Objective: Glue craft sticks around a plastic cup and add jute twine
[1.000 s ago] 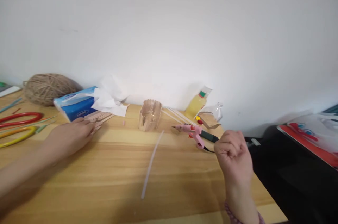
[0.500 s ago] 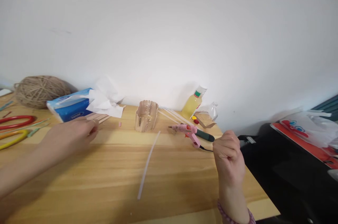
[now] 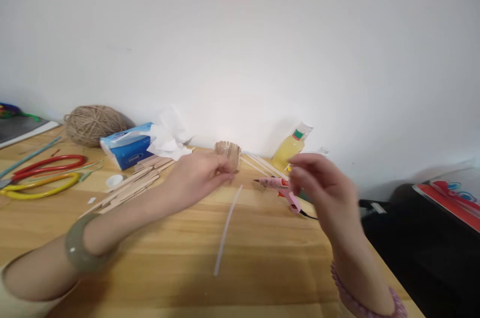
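My left hand (image 3: 204, 173) reaches over the table, thumb and fingers drawn together in a pinch in front of a small round holder made of craft sticks (image 3: 227, 150), partly hiding it. Whether anything sits in that pinch is too small to see. My right hand (image 3: 328, 200) is raised in front of the pink hot glue gun (image 3: 272, 183), its thumb and forefinger curled towards each other and smeared by motion; I cannot make out what is between them. The glue gun lies on its side, nozzle pointing left. A translucent glue stick (image 3: 227, 233) lies between my hands.
Craft sticks (image 3: 129, 189) lie left of my left forearm, beside a blue tissue pack (image 3: 133, 150) and a twine ball (image 3: 93, 125). Red-handled and yellow-handled scissors (image 3: 41, 190) lie far left. A yellow liquid bottle (image 3: 290, 150) stands near the wall. A black surface (image 3: 408, 253) borders the table's right.
My left hand has moved right, from the craft sticks by the tissue pack to the round holder. My right hand has loosened from a fist and come nearer the glue gun. The view has swung left.
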### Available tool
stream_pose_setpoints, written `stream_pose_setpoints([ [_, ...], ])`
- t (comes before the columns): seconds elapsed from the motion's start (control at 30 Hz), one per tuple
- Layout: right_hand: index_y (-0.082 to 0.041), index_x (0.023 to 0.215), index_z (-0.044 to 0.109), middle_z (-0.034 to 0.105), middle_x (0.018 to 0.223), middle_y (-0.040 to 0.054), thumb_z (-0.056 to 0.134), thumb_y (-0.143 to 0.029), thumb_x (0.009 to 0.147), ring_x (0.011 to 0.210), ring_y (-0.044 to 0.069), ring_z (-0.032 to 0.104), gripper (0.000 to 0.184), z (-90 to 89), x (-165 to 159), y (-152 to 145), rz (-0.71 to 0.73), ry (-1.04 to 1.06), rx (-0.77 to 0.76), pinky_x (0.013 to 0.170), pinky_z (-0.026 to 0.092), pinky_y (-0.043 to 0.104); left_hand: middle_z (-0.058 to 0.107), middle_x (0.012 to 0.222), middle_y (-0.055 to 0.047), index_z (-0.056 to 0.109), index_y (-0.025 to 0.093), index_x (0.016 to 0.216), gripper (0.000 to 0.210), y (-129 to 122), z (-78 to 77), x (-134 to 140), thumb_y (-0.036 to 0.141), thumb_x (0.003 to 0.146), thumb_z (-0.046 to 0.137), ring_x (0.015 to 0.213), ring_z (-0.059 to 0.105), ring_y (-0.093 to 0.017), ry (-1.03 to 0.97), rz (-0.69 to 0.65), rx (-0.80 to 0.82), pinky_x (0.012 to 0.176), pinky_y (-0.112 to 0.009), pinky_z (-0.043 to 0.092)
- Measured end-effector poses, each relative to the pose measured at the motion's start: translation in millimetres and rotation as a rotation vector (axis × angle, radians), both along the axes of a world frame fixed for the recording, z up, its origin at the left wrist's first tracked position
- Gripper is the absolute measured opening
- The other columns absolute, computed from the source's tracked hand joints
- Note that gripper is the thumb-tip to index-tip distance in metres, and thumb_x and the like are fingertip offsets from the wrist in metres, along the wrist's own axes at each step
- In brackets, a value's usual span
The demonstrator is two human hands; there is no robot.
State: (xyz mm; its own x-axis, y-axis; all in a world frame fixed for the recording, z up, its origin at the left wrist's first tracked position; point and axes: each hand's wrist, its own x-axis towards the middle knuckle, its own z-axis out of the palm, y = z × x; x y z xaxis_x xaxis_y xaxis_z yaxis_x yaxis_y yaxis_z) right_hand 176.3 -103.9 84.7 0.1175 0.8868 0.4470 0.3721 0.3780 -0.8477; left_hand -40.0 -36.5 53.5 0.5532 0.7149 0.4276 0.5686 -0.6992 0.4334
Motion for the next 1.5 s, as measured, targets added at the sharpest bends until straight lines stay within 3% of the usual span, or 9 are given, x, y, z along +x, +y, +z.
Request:
stream_pose_setpoints([
  [0.07, -0.023, 0.088, 0.061, 0.062, 0.074, 0.0009, 0.060, -0.024, 0.078, 0.064, 0.013, 0.057, 0.010, -0.2, -16.5, 8.2, 0.023, -0.402, -0.009, 0.056, 0.047, 0.025, 0.067, 0.078, 0.001, 0.064, 0.021, 0.077, 0.013, 3.6, 3.5, 12.6, 0.026, 0.083, 0.053, 0.077, 0.060, -0.015, -0.095, -0.013, -0.009, 0.069, -0.026, 0.043],
  [0.17, -0.022, 0.088, 0.062, 0.066, 0.080, 0.0023, 0.054, -0.022, 0.082, 0.070, 0.015, 0.060, 0.009, -4.4, -29.0, 21.3, 0.026, -0.638, 0.073, 0.063, 0.048, 0.026, 0.067, 0.077, 0.001, 0.066, 0.021, 0.076, 0.010, 10.9, 3.0, 23.3, 0.022, 0.080, 0.056, 0.076, 0.060, -0.015, -0.214, 0.010, -0.065, 0.067, -0.026, 0.045],
  [0.3, -0.020, 0.086, 0.063, 0.068, 0.080, 0.0022, 0.057, -0.021, 0.081, 0.067, 0.014, 0.062, 0.008, -6.0, -31.1, 34.5, -0.038, -0.618, 0.110, 0.059, 0.047, 0.025, 0.067, 0.080, 0.000, 0.068, 0.021, 0.079, 0.009, 17.6, -2.9, 27.5, 0.025, 0.079, 0.059, 0.074, 0.059, -0.014, -0.302, 0.016, -0.094, 0.068, -0.027, 0.047],
  [0.43, -0.022, 0.077, 0.063, 0.067, 0.067, -0.0023, 0.056, -0.019, 0.081, 0.056, 0.012, 0.058, 0.009, -5.9, -30.8, 43.3, -0.015, -0.655, 0.023, 0.054, 0.042, 0.023, 0.067, 0.078, -0.001, 0.069, 0.020, 0.079, 0.008, 22.9, -5.3, 27.4, 0.024, 0.078, 0.062, 0.076, 0.060, -0.014, -0.322, -0.013, -0.066, 0.070, -0.026, 0.047],
  [0.63, -0.021, 0.074, 0.060, 0.065, 0.069, -0.0015, 0.055, -0.022, 0.080, 0.051, 0.011, 0.054, 0.008, -14.1, -20.5, 58.6, 0.055, -0.689, -0.064, 0.053, 0.040, 0.024, 0.067, 0.098, -0.003, 0.066, 0.021, 0.096, 0.018, 50.7, -9.5, 11.8, 0.024, 0.080, 0.057, 0.100, 0.054, -0.020, -0.009, -0.122, 0.023, 0.086, -0.033, 0.042],
  [0.8, -0.022, 0.074, 0.062, 0.066, 0.070, -0.0013, 0.055, -0.021, 0.080, 0.056, 0.013, 0.056, 0.009, -26.3, -22.7, 67.5, 0.102, -0.798, -0.087, 0.056, 0.039, 0.025, 0.062, 0.113, -0.002, 0.061, 0.027, 0.102, 0.023, 68.4, -22.8, 4.6, 0.025, 0.079, 0.055, 0.122, 0.040, -0.025, 0.247, -0.163, 0.027, 0.103, -0.058, 0.015],
  [0.87, -0.021, 0.076, 0.064, 0.067, 0.072, -0.0005, 0.054, -0.019, 0.081, 0.062, 0.014, 0.058, 0.012, -31.6, -26.2, 69.8, 0.121, -0.852, -0.095, 0.057, 0.039, 0.025, 0.061, 0.115, -0.002, 0.059, 0.027, 0.105, 0.027, 70.2, -27.0, 4.8, 0.022, 0.078, 0.055, 0.125, 0.037, -0.024, 0.284, -0.187, 0.014, 0.103, -0.061, 0.004],
  [1.03, -0.020, 0.080, 0.067, 0.070, 0.080, 0.0026, 0.051, -0.015, 0.082, 0.070, 0.017, 0.060, 0.017, -42.8, -31.6, 73.2, 0.123, -0.978, -0.109, 0.060, 0.038, 0.026, 0.063, 0.110, -0.003, 0.065, 0.024, 0.089, 0.020, 71.2, -32.3, 6.2, 0.015, 0.075, 0.055, 0.122, 0.039, -0.023, 0.341, -0.214, 0.003, 0.104, -0.060, -0.007],
  [1.5, -0.019, 0.077, 0.065, 0.068, 0.072, 0.0026, 0.049, -0.013, 0.079, 0.062, 0.015, 0.058, 0.018, -57.3, -43.0, 77.2, 0.097, -1.032, -0.076, 0.056, 0.034, 0.024, 0.066, 0.095, -0.003, 0.068, 0.021, 0.077, 0.015, 73.4, -38.7, 6.2, 0.014, 0.075, 0.054, 0.105, 0.052, -0.024, 0.349, -0.182, 0.003, 0.103, -0.060, -0.004],
])
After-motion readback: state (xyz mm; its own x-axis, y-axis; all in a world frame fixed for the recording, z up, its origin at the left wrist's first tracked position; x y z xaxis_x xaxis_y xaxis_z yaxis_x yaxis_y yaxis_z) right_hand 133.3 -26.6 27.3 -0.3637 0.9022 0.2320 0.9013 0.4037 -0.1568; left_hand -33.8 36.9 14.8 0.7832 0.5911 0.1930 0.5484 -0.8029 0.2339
